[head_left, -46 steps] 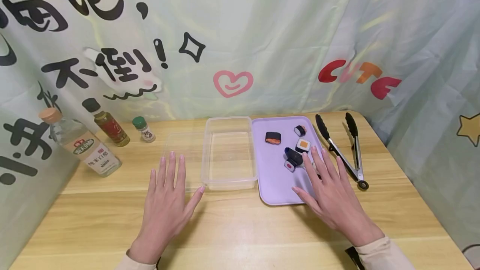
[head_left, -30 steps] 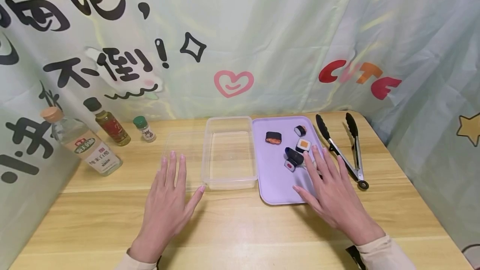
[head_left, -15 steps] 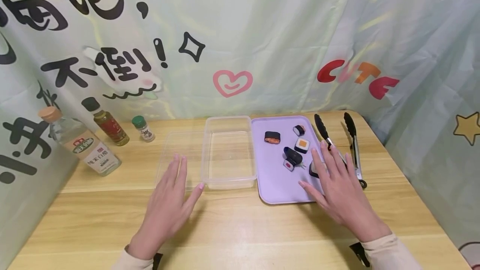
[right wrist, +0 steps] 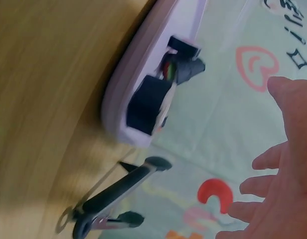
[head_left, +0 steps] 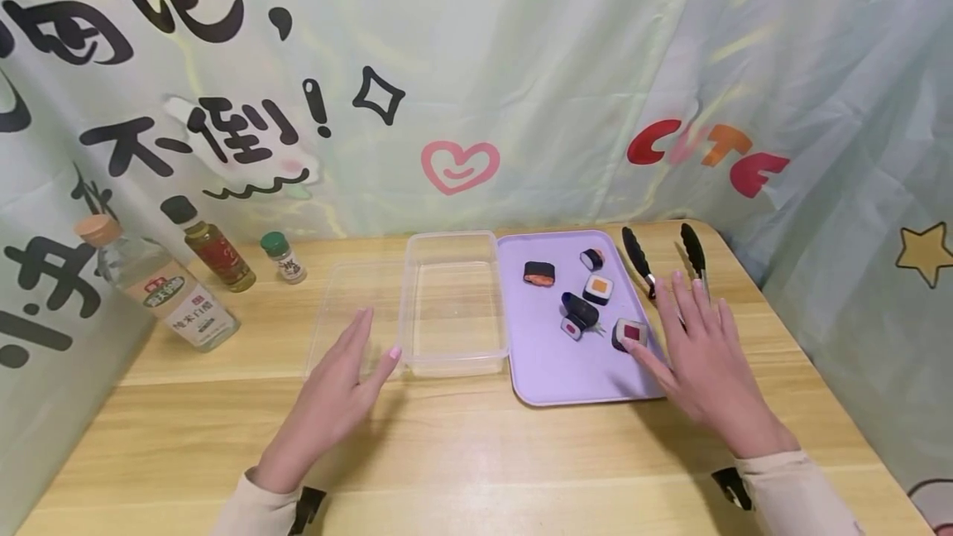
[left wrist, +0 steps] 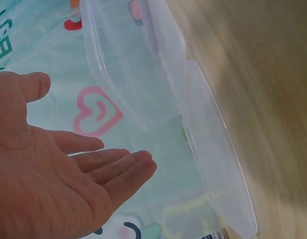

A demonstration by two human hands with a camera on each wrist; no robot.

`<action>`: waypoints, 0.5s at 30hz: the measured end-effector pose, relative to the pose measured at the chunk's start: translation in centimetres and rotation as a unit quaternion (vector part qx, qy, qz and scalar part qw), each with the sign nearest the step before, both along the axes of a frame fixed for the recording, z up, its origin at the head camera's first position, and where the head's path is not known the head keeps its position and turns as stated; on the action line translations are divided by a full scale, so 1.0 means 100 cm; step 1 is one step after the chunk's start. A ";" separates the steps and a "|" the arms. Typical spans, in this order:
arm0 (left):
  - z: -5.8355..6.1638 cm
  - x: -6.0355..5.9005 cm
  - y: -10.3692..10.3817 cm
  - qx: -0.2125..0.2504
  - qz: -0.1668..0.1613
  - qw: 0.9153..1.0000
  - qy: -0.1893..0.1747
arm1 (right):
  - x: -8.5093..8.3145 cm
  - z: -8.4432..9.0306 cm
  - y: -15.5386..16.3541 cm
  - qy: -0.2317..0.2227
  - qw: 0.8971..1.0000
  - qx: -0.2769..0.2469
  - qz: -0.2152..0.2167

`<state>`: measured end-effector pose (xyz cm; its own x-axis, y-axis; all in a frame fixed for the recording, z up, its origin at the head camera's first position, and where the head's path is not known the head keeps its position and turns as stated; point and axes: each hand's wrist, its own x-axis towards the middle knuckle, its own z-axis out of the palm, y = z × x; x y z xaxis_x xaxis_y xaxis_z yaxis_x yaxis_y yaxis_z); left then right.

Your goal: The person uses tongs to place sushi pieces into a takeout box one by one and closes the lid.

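Note:
My left hand [head_left: 328, 404] is held above the table with straight fingers and nothing in its grasp. Closest to it are a clear plastic lid [head_left: 342, 292] and an uncovered clear plastic box [head_left: 456, 361]. My right hand [head_left: 707, 370], also with extended fingers and holding nothing, hovers over the right edge of a lilac tray [head_left: 551, 375]. Its thumb overlaps a red-centred sushi roll [head_left: 629, 332] in the head view; the right wrist view shows the hand apart from that roll [right wrist: 148, 104]. Black-ended metal tongs [head_left: 639, 255] lie right of the tray, partly hidden by this hand.
More sushi pieces lie on the tray: an orange-centred roll [head_left: 598, 289], a dark cone-shaped roll [head_left: 579, 309] and several others. At the left stand a large clear bottle [head_left: 174, 296], a slimmer amber bottle [head_left: 222, 257] and a green-capped shaker [head_left: 283, 258]. A printed curtain [head_left: 536, 89] hangs behind the table.
My right hand has moved right, uncovering the red-centred roll and covering part of the tongs. My left hand has turned on its side and drawn slightly back. The objects stay put.

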<state>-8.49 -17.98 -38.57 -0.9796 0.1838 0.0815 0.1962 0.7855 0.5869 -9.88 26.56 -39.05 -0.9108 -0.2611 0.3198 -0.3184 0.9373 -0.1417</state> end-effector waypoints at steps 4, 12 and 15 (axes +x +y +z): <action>-0.001 -0.005 -0.002 0.022 0.005 1.000 -0.019 | -0.006 0.000 0.012 -0.020 0.999 -0.025 -0.018; -0.003 -0.015 -0.003 0.064 0.011 0.995 -0.070 | -0.019 -0.004 0.032 -0.062 0.996 -0.043 -0.051; -0.003 -0.020 -0.003 0.082 0.011 0.993 -0.086 | -0.025 -0.007 0.038 -0.059 0.995 -0.050 -0.056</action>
